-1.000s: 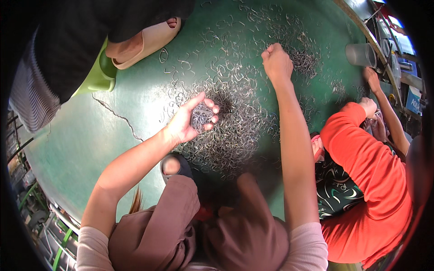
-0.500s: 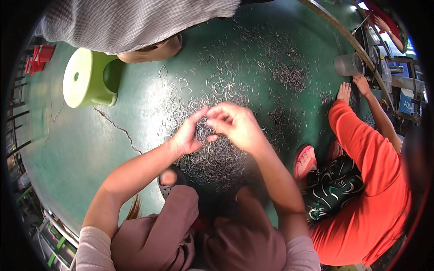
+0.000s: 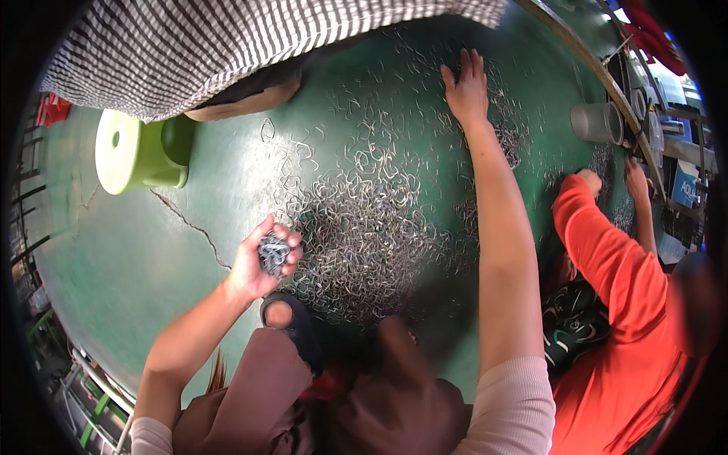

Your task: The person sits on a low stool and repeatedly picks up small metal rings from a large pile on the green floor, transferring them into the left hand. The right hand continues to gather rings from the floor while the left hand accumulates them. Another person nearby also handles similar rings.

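Cupped around a clump of small bent metal hooks (image 3: 274, 254), my left hand (image 3: 262, 259) is held above the floor, left of the main pile. My right hand (image 3: 466, 89) reaches far forward with its fingers stretched out, palm down, over or on the floor beside a smaller heap of hooks (image 3: 509, 144). Whether anything lies beneath that palm is hidden. The large pile of loose metal hooks (image 3: 364, 243) spreads over the green floor between my arms and thins out toward the far side.
A lime-green stool (image 3: 140, 152) stands at the left by a floor crack (image 3: 186, 220). Someone in a checkered garment (image 3: 250, 49) is across from me. At the right, a person in red (image 3: 614, 303) reaches toward more hooks, near a translucent bucket (image 3: 597, 123). My feet border the pile.
My hands were together over the pile. Now they are apart: the left has drawn down and left with the clump of hooks, the right has stretched far forward. The neighbour's hand has moved lower.
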A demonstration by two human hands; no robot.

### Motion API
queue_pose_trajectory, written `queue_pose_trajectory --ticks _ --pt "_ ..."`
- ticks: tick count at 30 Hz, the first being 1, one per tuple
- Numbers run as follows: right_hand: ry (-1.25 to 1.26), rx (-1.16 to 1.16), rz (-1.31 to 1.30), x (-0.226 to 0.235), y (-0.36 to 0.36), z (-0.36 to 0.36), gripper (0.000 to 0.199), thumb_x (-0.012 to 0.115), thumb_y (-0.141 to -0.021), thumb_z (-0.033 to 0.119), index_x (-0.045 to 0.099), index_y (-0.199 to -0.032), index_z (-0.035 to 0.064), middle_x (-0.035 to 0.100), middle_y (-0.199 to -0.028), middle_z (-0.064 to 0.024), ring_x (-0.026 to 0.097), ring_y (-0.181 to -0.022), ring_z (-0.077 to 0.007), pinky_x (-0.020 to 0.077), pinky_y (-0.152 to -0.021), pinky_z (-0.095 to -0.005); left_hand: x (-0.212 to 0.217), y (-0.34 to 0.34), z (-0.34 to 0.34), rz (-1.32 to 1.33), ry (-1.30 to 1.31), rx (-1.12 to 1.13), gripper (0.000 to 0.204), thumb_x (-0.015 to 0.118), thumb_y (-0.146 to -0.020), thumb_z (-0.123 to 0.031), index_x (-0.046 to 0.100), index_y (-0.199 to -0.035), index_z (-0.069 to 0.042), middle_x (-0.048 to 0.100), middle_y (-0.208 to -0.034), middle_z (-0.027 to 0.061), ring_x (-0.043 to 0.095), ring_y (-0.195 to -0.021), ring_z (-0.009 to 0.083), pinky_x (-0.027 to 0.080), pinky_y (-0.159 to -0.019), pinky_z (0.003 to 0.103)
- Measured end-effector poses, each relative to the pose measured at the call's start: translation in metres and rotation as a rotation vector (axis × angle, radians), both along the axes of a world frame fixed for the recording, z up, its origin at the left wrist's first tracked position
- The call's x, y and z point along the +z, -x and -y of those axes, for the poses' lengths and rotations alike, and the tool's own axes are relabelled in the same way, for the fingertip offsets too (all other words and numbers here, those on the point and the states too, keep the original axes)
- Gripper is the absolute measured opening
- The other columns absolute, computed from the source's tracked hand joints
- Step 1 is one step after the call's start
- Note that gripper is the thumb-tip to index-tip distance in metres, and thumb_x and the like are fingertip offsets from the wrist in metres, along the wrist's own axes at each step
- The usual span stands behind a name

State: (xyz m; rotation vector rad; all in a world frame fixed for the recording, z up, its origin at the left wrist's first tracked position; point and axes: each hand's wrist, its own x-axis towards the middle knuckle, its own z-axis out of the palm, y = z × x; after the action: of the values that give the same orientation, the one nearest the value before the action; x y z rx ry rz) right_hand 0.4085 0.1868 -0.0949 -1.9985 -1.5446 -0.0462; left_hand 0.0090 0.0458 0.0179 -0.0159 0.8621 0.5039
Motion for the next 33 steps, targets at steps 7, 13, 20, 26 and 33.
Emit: queue_pose_trajectory --ticks 7,13,20,26,33 --pt "0.158 -0.02 0.105 -0.021 -0.008 -0.063 0.074 0.032 -0.086 0.062 0.021 -0.141 0.0133 0.016 -0.147 -0.0166 0.009 -0.137 -0.0322 0.0095 -0.109 -0.0506 0.017 0.047 0.025 -0.123 0.003 0.202 0.034 0.047 -0.09 -0.04 0.052 -0.074 -0.011 0.051 -0.077 0.0066 0.048 -0.062 0.019 0.039 -0.043 0.026" --pt "0.295 0.048 0.113 -0.003 0.03 -0.112 0.067 0.032 -0.087 0.061 0.026 -0.14 0.0204 0.013 -0.147 -0.0161 0.005 -0.137 -0.0342 0.0058 -0.107 -0.0579 0.029 0.068 0.047 -0.183 0.032 0.333 0.036 0.048 -0.09 -0.041 0.052 -0.071 -0.011 0.052 -0.073 0.0067 0.047 -0.058 0.019 0.039 -0.041 0.026" --pt "0.329 0.139 0.135 0.01 0.04 -0.115 0.053 0.036 -0.089 0.051 0.034 -0.136 0.0257 0.016 -0.147 -0.0114 0.005 -0.137 -0.036 0.0043 -0.103 -0.0651 0.031 0.074 0.057 -0.187 0.03 0.374 0.036 0.045 -0.091 -0.042 0.051 -0.072 -0.011 0.05 -0.073 0.0061 0.046 -0.059 0.0182 0.037 -0.039 0.024" --pt "0.17 0.407 0.36 0.0 0.064 -0.052 0.05 0.037 -0.088 0.054 0.042 -0.131 0.0293 0.028 -0.144 -0.0062 0.017 -0.135 -0.0287 0.0126 -0.106 -0.0578 0.031 0.072 0.049 -0.145 -0.008 0.334 0.036 0.047 -0.09 -0.041 0.051 -0.073 -0.01 0.05 -0.075 0.0071 0.046 -0.06 0.0188 0.037 -0.041 0.025" --pt "0.084 0.838 0.143 0.021 0.102 0.066 0.034 0.055 -0.085 0.034 0.056 -0.117 0.0236 0.047 -0.129 -0.0046 0.043 -0.119 -0.0244 0.0266 -0.103 -0.0479 0.036 0.065 0.041 -0.181 -0.018 0.301 0.035 0.044 -0.092 -0.039 0.051 -0.071 -0.012 0.05 -0.073 0.0046 0.046 -0.057 0.016 0.038 -0.036 0.023"
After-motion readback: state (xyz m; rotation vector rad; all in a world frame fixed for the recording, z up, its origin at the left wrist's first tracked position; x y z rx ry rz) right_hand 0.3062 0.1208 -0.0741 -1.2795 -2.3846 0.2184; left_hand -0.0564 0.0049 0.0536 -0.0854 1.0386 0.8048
